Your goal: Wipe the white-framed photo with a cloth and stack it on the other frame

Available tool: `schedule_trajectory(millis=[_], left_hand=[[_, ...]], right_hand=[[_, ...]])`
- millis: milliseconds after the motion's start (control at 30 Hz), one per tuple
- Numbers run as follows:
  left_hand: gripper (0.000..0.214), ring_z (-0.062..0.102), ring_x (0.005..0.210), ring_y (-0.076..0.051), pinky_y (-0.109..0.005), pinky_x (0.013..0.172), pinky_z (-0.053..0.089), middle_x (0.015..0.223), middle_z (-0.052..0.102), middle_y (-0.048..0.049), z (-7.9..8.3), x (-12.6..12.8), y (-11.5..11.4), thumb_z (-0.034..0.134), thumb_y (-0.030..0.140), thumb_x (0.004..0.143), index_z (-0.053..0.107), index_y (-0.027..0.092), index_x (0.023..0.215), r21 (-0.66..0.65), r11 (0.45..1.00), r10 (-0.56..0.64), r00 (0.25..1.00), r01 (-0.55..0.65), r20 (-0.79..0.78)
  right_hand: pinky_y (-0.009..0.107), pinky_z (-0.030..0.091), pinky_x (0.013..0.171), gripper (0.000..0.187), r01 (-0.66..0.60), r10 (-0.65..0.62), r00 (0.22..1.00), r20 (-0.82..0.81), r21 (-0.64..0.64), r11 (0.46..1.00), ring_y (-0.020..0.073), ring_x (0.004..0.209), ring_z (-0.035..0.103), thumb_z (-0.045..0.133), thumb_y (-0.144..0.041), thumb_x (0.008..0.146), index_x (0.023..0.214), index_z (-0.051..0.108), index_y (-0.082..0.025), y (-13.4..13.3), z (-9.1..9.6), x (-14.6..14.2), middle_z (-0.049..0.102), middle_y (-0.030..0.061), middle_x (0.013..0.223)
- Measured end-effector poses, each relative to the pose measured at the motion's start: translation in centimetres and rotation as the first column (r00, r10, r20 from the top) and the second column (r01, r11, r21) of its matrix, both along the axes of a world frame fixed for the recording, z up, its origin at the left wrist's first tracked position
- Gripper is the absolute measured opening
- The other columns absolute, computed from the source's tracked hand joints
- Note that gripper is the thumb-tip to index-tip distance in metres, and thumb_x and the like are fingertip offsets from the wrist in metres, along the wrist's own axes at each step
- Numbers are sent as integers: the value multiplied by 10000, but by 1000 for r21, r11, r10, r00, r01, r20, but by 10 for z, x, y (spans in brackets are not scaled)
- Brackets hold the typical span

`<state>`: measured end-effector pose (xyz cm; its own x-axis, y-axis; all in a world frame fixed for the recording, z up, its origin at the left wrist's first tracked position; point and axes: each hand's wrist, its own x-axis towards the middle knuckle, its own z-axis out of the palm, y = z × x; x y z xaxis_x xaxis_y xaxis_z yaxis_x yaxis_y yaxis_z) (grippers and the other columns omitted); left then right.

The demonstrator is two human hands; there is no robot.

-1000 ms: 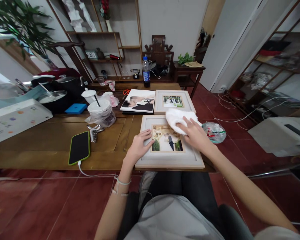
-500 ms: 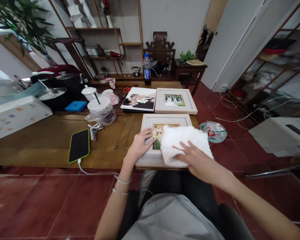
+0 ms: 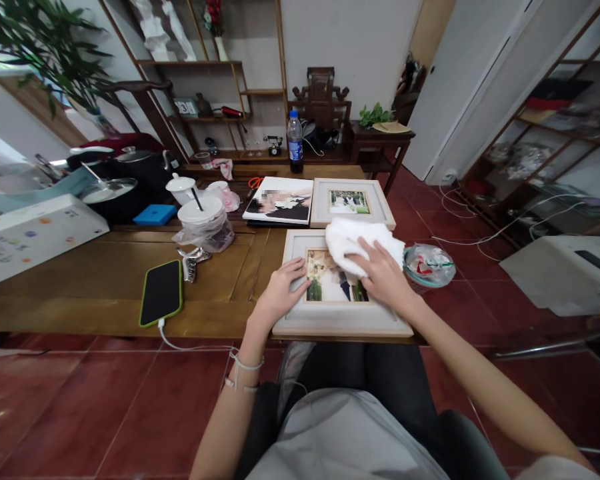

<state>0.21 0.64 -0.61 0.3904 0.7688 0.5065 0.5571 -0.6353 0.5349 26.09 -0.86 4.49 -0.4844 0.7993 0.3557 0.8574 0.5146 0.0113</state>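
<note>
A: Pressing the cloth (image 3: 355, 240) onto the frame (image 3: 340, 320) w/ our right hand (image 3: 385, 277); fingers closed down on a fold, at the frame's 1 o'clock corner.
B: Our left hand (image 3: 280, 293)?
A: Flat, fingers apart, on the 9 o'clock border; frame lies at the table (image 3: 105, 280) edge nearest us.
B: Handling?
A: Cloth's soft & light, bunch it anywhere; frame's stiff, glass prob. fragile & slick; hold by the borders.
</note>
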Motion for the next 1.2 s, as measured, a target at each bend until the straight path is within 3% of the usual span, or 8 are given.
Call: schedule_trajectory(millis=[133,233,500,667,800,967,1100,1200], left_hand=[[257,537,1204,-240,-420,1050,428,1222,606,-147,0,0,0,598,295,849,698,113,1001,-18,1000,-2,1000,2,-3],[246,534,1207,-242,-427,1048,429,1229,603,-141,1,0,0,601,291,848,695,123,1002,-24,1000,-2,1000,2,-2],[241,544,1195,-243,-434,1046,431,1214,614,-132,5,2,-2,596,276,850,697,124,1007,-26,1000,2,1000,-2,-2],[255,546,1192,-243,-441,1046,429,1211,615,-139,5,1,-3,600,279,846,697,113,1013,-17,1000,0,1000,0,-6],[269,539,1201,-240,-442,1052,423,1219,610,-136,5,1,-3,592,282,853,691,112,1036,-14,1000,-11,1000,11,-17],[269,527,1215,-242,-432,1055,420,1242,596,-137,4,0,-2,585,303,860,690,123,1030,-35,999,-9,1000,9,-18],[276,526,1215,-240,-424,1060,413,1240,597,-139,3,-1,-1,586,300,861,673,121,1052,-38,999,-12,1000,12,-1],[379,525,1212,-231,-421,1059,410,1270,578,-133,5,-1,-3,571,300,873,586,125,1210,-46,999,-1,1000,1,-5]], right_hand=[[586,149,1099,656,114,-113,993,36,-9,993,345,1384,218,456,-15,699,1337,513,-153,41,4,-2,451,153,1390],[617,143,1080,644,24,-12,994,104,-114,993,361,1367,239,426,3,700,1296,557,-203,37,5,-11,438,72,1417],[535,251,1093,731,-209,265,963,36,-516,830,278,1373,270,377,40,625,1281,552,-233,-79,37,-11,453,53,1405],[451,277,1108,729,-250,263,963,-57,-549,797,226,1376,282,383,14,590,1234,571,-272,-112,48,-10,424,42,1426],[484,229,1121,723,-202,206,978,-38,-435,878,244,1386,256,410,5,601,1270,555,-229,-86,24,-12,407,100,1432],[503,211,1117,673,-39,42,999,20,-156,987,288,1383,250,426,18,678,1333,502,-117,-12,2,-8,449,181,1377],[605,169,1081,690,7,1,997,78,-94,996,344,1401,155,428,24,699,1362,481,-158,34,4,-12,406,140,1428],[659,165,1043,707,-41,61,990,127,-161,986,374,1391,150,403,35,695,1346,505,-220,36,7,-20,356,65,1473]])
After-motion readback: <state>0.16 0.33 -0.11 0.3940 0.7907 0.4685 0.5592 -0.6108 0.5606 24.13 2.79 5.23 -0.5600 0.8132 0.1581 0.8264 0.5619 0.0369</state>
